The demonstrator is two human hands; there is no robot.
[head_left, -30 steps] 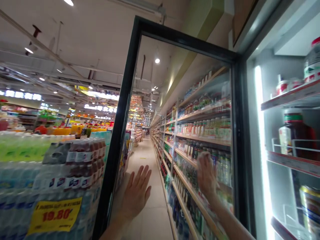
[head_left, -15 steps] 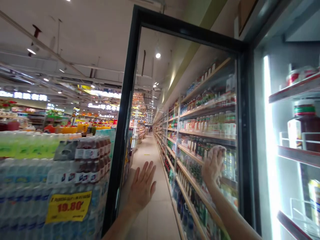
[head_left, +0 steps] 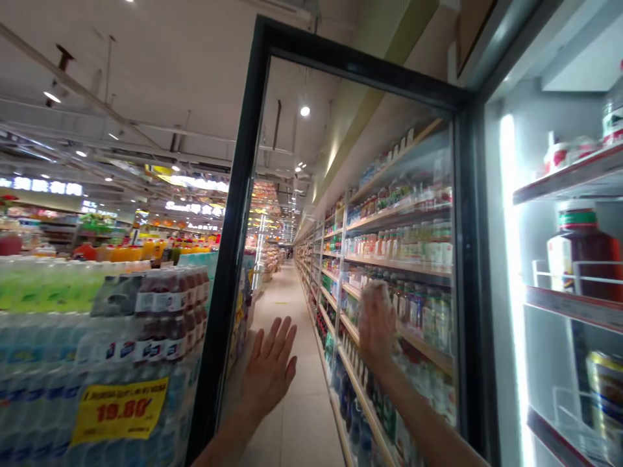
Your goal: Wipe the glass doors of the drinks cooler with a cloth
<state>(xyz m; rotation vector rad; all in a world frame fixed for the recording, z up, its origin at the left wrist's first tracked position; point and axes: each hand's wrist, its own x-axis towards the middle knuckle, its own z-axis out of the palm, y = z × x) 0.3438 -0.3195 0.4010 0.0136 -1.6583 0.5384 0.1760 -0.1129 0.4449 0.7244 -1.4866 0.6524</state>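
Note:
A black-framed glass door stands swung open in front of me. My left hand is held up flat against or very near the glass, fingers spread, with nothing in it. Farther right, my right hand presses a pale, crumpled cloth to the pane. That hand is smeared by motion, so the cloth's edges and the finger positions are partly hidden.
On the right, lit fridge shelves carry a dark red bottle and cans. Stacked drink packs with a yellow price sign stand left of the door. An aisle floor shows through the glass.
My right hand has slid left across the glass with the cloth. My left hand has stayed in nearly the same place on the pane. The view has shifted slightly right.

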